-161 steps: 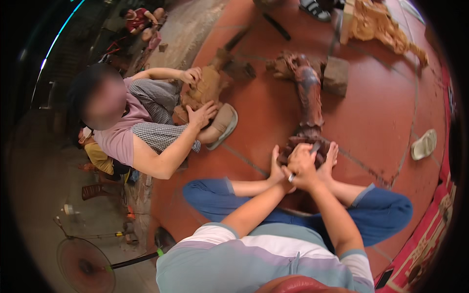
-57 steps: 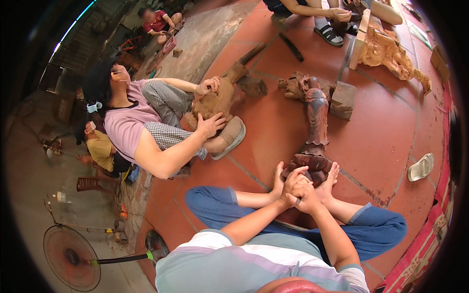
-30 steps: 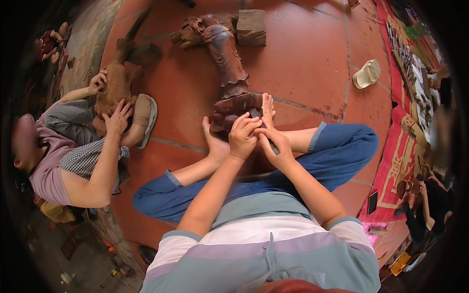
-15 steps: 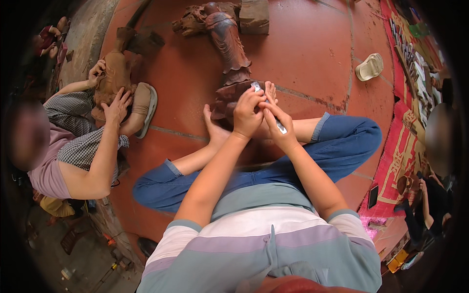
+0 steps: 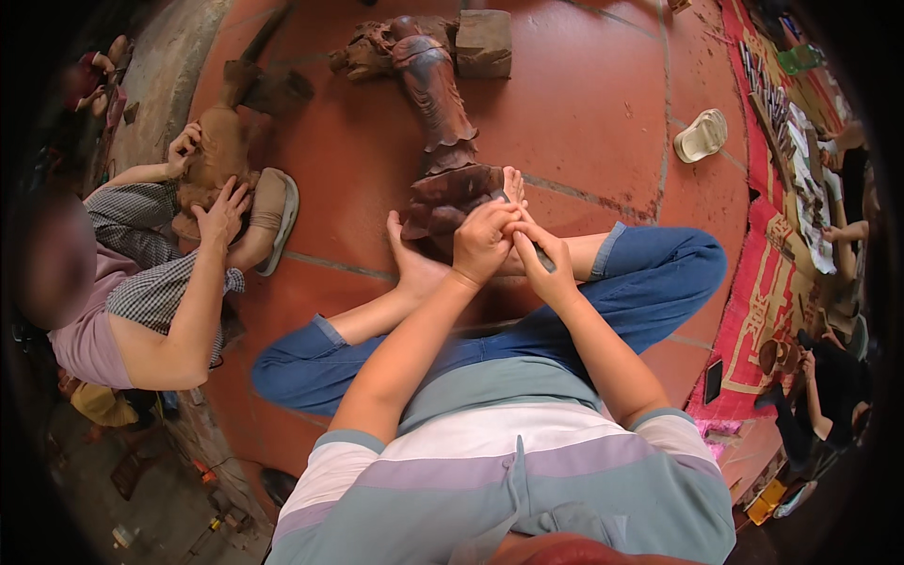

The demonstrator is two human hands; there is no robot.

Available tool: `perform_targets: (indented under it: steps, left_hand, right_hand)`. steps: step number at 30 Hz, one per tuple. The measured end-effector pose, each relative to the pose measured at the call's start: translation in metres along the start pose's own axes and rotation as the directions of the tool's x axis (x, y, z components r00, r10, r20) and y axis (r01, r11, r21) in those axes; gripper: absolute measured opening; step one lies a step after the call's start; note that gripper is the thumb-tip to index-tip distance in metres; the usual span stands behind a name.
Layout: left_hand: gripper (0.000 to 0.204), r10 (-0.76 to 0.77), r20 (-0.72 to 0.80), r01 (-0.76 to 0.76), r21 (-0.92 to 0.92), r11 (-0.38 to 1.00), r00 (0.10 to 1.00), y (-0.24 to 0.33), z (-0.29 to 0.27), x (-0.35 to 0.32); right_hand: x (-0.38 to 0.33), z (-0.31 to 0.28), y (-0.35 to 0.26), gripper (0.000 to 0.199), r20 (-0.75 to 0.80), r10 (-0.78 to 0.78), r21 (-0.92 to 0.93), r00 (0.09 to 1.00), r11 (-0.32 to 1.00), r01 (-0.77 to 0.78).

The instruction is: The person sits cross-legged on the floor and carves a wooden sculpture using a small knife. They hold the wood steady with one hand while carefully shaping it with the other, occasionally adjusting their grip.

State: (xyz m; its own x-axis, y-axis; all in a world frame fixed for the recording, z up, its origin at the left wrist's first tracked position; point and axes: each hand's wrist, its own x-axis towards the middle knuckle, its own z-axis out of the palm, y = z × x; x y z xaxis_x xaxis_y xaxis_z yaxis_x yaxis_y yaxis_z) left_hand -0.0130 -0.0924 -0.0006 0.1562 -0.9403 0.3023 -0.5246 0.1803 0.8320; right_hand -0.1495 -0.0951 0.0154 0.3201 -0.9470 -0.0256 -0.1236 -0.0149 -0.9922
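A reddish-brown carved wooden statue [image 5: 431,94] lies on the floor in front of me, its wider carved base [image 5: 454,193] between my bare feet. Both hands are at the near right of that base. My left hand [image 5: 482,247] is closed round the front part of a slim carving chisel [image 5: 543,256], its fingers close to the wood. Further back, my right hand [image 5: 549,273] grips the same tool, whose greyish rear part shows between the fingers. Most of the blade is hidden by my left hand, so I cannot tell whether it touches the wood.
A wooden block [image 5: 484,43] and a rough wood piece [image 5: 363,54] lie by the statue's far end. At left, a seated person holds another carving [image 5: 218,151]. A beige sandal [image 5: 702,136], red mat [image 5: 753,292], phone [image 5: 714,381] and several tools [image 5: 758,80] are at right.
The shiny blade that stuck out beyond my left hand has turned and dropped from sight. Both hands have lowered slightly toward the base. The view has shifted a little.
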Motion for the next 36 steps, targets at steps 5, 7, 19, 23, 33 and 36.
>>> perform_targets:
  steps: [5, 7, 19, 23, 33, 36]
  left_hand:
    - [0.021, 0.096, -0.097, -0.089, 0.07, 0.994, 0.991, -0.009, -0.001, 0.017]
    - [0.022, 0.027, 0.027, -0.029, 0.054, 0.998, 0.999, -0.006, -0.004, 0.002]
    - [0.025, 0.01, 0.109, -0.02, 0.086, 0.996, 0.994, -0.002, -0.019, -0.002]
    - [0.025, 0.071, 0.002, -0.071, 0.114, 0.991, 0.997, -0.003, -0.014, 0.01]
    - [0.034, 0.101, 0.117, -0.112, 0.089, 0.99, 0.988, -0.002, -0.026, 0.013]
    - [0.033, 0.128, 0.086, -0.138, 0.117, 0.984, 0.988, -0.015, -0.031, 0.021]
  right_hand:
    - [0.019, 0.007, 0.006, 0.021, 0.005, -0.016, 0.142, 1.0, 0.99, 0.015]
    - [0.003, 0.011, 0.01, 0.021, -0.042, -0.058, 0.089, 0.997, 0.994, 0.061]
    - [-0.01, 0.014, 0.004, 0.02, -0.031, 0.02, 0.107, 0.999, 0.994, -0.016]
    - [0.003, 0.018, -0.002, 0.02, -0.018, 0.055, 0.158, 0.998, 0.986, -0.052]
    - [0.002, 0.009, -0.015, 0.029, 0.006, -0.034, -0.039, 0.999, 0.999, 0.034]
    - [0.009, 0.018, -0.001, 0.045, 0.081, -0.082, -0.198, 0.993, 0.975, 0.097]
